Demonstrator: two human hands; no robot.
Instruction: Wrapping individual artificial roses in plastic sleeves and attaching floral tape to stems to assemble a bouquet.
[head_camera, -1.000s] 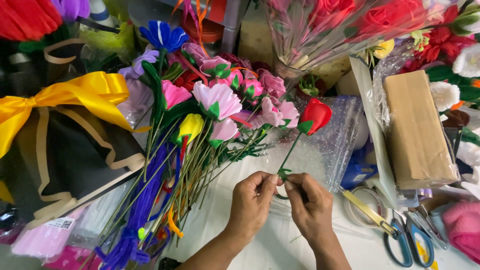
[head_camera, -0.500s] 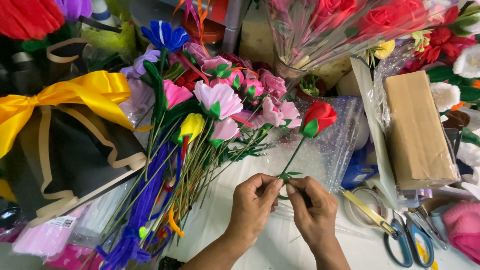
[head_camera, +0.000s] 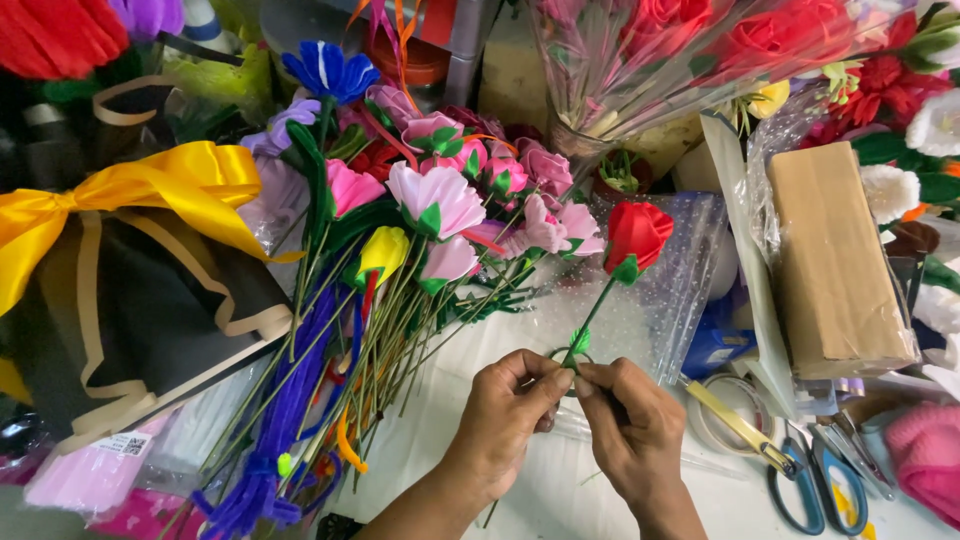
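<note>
A red artificial rose (head_camera: 637, 234) on a thin green stem (head_camera: 597, 308) stands up from my fingers over the white table. My left hand (head_camera: 505, 415) pinches the stem's lower part from the left. My right hand (head_camera: 632, 430) pinches it from the right, fingertips touching those of the left. A small green leaf piece (head_camera: 579, 342) sits on the stem just above my fingertips. A heap of finished artificial flowers (head_camera: 430, 225) in pink, yellow, purple and blue lies to the left, stems pointing toward me.
A dark bag with a yellow ribbon bow (head_camera: 150, 190) fills the left. Wrapped red bouquets (head_camera: 700, 50) stand at the back. A brown cardboard box (head_camera: 830, 260) in plastic lies right. Blue-handled scissors (head_camera: 810, 480) and tape rolls (head_camera: 720, 425) rest near my right hand.
The rose has tilted slightly and risen a little. My fingertips have closed together on the stem just below the green leaf piece.
</note>
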